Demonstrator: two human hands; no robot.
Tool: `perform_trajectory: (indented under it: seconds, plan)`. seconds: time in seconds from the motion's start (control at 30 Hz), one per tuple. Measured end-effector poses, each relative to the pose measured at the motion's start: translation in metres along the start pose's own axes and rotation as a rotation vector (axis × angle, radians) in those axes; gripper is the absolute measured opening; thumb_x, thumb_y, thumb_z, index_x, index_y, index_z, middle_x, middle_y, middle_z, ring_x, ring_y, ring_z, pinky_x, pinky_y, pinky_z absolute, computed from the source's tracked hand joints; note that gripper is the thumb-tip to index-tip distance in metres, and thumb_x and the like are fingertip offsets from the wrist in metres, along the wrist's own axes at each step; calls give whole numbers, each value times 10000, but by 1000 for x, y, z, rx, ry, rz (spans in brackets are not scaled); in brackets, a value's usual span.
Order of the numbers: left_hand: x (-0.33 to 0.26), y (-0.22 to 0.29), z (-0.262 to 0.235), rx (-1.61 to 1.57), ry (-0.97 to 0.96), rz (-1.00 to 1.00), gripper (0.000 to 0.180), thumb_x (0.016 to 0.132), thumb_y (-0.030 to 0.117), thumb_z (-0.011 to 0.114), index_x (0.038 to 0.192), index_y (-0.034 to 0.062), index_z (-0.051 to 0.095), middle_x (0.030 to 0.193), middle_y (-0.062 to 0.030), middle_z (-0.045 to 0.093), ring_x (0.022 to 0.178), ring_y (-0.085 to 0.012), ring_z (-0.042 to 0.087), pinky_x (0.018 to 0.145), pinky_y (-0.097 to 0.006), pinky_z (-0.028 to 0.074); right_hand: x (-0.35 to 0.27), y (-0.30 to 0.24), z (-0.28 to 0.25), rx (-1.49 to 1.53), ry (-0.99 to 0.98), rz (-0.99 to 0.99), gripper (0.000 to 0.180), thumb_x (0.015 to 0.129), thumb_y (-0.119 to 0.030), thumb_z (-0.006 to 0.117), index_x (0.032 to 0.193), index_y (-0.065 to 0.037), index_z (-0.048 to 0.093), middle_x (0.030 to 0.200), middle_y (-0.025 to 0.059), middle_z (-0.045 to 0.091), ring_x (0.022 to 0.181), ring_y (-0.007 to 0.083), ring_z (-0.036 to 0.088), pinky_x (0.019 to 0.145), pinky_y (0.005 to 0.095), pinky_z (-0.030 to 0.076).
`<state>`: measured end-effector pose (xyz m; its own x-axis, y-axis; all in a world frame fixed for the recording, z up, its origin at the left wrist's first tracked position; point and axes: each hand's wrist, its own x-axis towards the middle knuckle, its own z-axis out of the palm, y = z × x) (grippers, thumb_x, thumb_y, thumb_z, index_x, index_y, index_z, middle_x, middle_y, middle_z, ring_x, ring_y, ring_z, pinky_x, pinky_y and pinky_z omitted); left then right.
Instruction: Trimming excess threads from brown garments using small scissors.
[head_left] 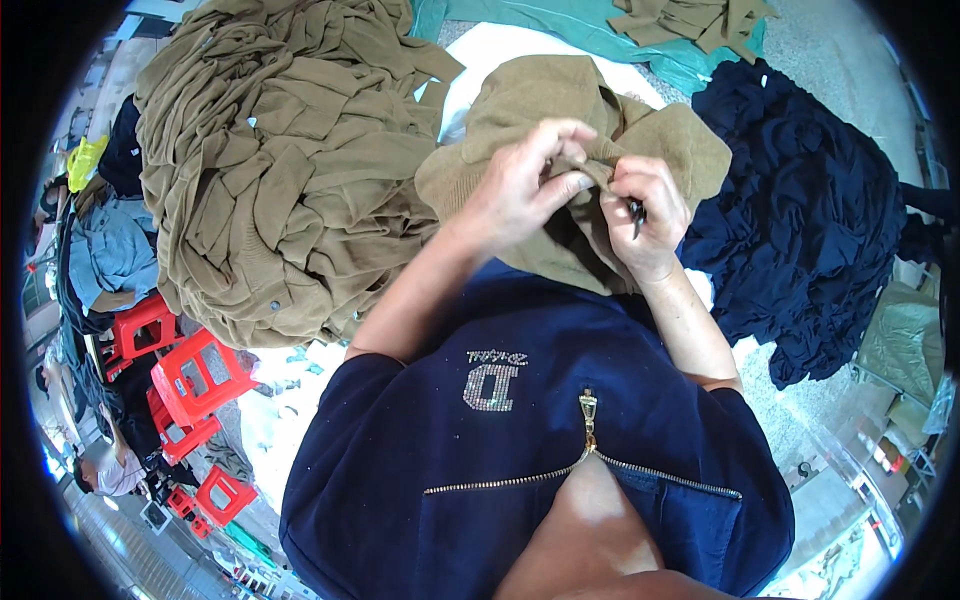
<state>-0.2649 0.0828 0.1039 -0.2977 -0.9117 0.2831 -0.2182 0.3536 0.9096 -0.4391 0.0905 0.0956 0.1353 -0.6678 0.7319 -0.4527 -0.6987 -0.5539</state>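
Note:
A brown knitted garment lies bunched up in front of me, with ribbing showing on its left part. My left hand pinches a fold of it between thumb and fingers. Close beside, my right hand is closed at the same fold. A small dark pointed tool sticks out of the right fist; most of it is hidden, so its exact kind does not show. The fold lies stretched between the two hands.
To the left rises a big heap of brown knitwear. A dark navy heap of cloth lies on the right. Further brown pieces rest on green sheeting at the far side. Red stools and another person are at the left.

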Motion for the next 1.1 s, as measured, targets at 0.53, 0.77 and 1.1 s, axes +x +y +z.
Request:
perform_trajectory:
  seconds: [0.53,0.77,1.1]
  plan:
    - [1,-11,-3,497,-80,505,283,590,36,703,791,51,505,735,-81,496,657,-259,586,567,-362,492,-3,-2,-3,137,-12,176,267,634,142,615,800,-54,543,832,90,626,719,213,643,648,286,512]
    - [7,-8,-2,560,132,595,235,595,82,731,694,51,520,666,-83,493,579,-254,553,527,-340,452,2,-4,2,61,-7,-16,244,651,107,664,813,-48,565,831,94,624,712,228,643,606,291,514]
    - [-22,-21,-19,104,-40,187,190,789,78,704,921,41,572,768,-75,533,605,-189,547,557,-294,451,-27,23,-14,272,-999,516,344,766,-71,636,1105,-17,609,976,140,656,855,272,655,756,378,527]
